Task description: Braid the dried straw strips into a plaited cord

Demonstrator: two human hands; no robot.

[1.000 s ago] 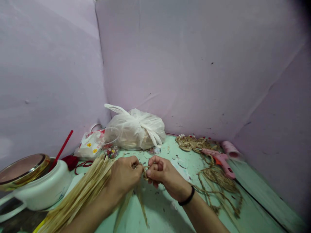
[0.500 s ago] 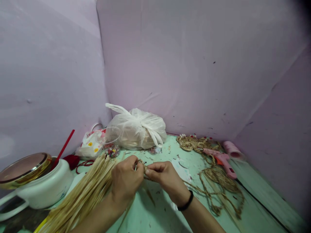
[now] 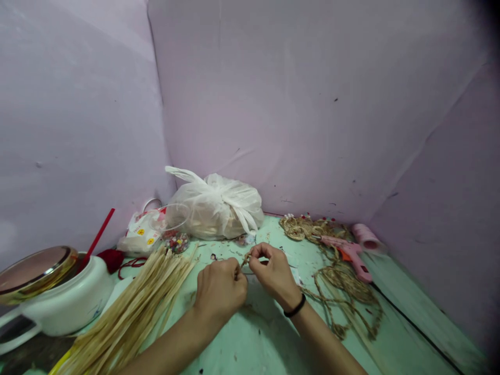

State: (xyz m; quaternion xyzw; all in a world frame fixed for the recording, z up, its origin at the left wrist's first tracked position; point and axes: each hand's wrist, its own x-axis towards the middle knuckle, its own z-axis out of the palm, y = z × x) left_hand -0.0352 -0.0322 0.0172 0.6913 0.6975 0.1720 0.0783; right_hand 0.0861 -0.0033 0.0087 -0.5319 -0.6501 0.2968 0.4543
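Note:
Between my two hands runs a short piece of brown braided fibre cord [image 3: 246, 259]. My left hand [image 3: 222, 285] is closed in a fist around its lower end. Thumb and fingertips of my right hand [image 3: 273, 272] pinch the upper end, with a black band on that wrist. Most of the cord inside the left fist is hidden. Beside my left forearm lies a thick bundle of pale dried fibre strips [image 3: 136, 307]. More braided cord [image 3: 344, 284] lies in loose coils to the right of my right hand.
A pink glue gun [image 3: 349, 252] with a black cable rests by a pink thread spool [image 3: 367, 237]. A tied white plastic bag [image 3: 219, 205] stands at the back. Left are a white pot [image 3: 74, 299], a gold-rimmed lid [image 3: 37, 273] and a tub of beads [image 3: 175, 241].
My left hand has moved right and slightly down. My right hand has risen a little, and a short length of cord now shows between them. The view has shifted slightly.

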